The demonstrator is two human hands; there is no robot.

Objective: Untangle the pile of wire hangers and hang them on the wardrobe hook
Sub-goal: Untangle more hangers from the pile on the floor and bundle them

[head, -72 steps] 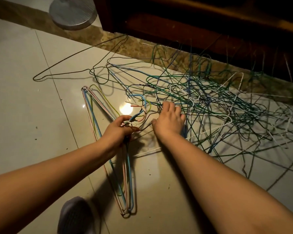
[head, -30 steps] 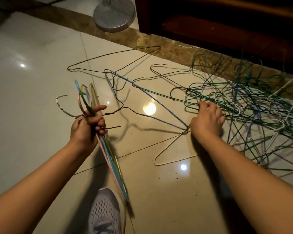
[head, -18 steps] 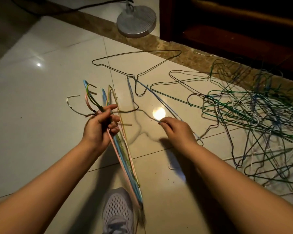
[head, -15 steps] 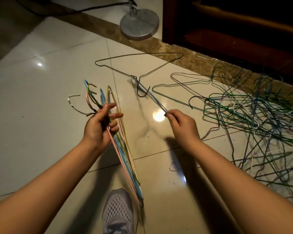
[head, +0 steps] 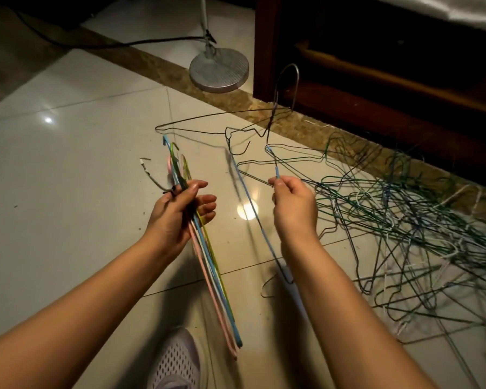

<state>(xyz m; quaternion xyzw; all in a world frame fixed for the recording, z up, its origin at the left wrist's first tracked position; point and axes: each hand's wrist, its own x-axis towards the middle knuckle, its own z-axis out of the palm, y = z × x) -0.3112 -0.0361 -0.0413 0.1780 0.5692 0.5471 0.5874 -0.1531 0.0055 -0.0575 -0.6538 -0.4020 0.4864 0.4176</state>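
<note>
The right hand [head: 293,209] pinches the neck of a blue hanger [head: 260,230] between thumb and curled fingers at centre frame; the grip is closed tight on the wire; the hanger is raised off the floor [head: 68,178], its hook pointing to the upper centre and its long side slanting down towards the lower centre. The left hand [head: 180,217], left of centre, grips a bundle of hangers [head: 208,262] in pink, blue and yellow-green; the thumb side clamps the necks, the fingertips are partly extended, and the bundle hangs down to the lower centre just above a white shoe [head: 177,360]. The pile [head: 404,220] of green, white and dark hangers lies tangled on the floor across the right of the frame; one dark hanger [head: 222,119] lies apart from it at upper centre. A round metal stand base [head: 219,70] and dark wooden furniture [head: 376,88] occupy the top of the frame; no wardrobe hook is visible. Step in hand, as judged: extraction of one hanger from the tangle; most of the pile remains unsorted. The next move calls for checking that the blue hanger is clear of neighbouring wires, then threading its hook alongside those in the left hand with all hooks aligned; snagging on the wires just beside it is the likely fault. No brand, label or writing can be read.
</note>
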